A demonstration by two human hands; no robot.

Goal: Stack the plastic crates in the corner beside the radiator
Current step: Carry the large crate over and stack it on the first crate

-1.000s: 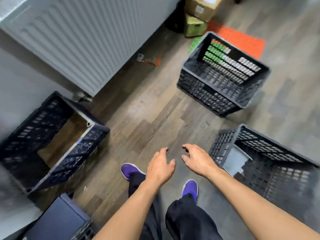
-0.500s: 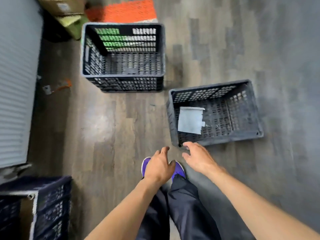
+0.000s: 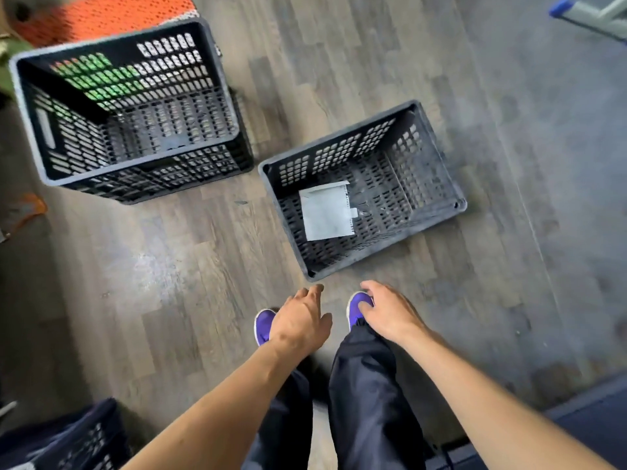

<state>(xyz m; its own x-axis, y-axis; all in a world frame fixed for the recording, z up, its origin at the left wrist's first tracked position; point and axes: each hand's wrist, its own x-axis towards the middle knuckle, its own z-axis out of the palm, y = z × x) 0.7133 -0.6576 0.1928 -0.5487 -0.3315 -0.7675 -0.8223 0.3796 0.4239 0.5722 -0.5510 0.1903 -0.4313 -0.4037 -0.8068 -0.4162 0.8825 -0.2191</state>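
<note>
Two dark perforated plastic crates stand on the wood floor. The tall crate point(image 3: 135, 179) is at the upper left. The low crate point(image 3: 437, 178) lies just ahead of my feet, with a grey sheet of paper point(image 3: 327, 212) inside it. A corner of a third, dark blue crate point(image 3: 78, 439) shows at the bottom left. My left hand point(image 3: 302, 322) and my right hand point(image 3: 386, 312) hover side by side, just short of the low crate's near edge. Both are empty, fingers loosely apart. The radiator is out of view.
An orange mat point(image 3: 101, 15) lies beyond the tall crate. A metal frame with a blue cap point(image 3: 590, 11) is at the top right. A dark blue object point(image 3: 597, 415) sits at the bottom right. My purple shoes point(image 3: 263, 325) stand below the hands.
The view has swung right, away from the radiator and the corner crate. The low crate has come to lie directly ahead and closer. My hands have stayed empty in front of me.
</note>
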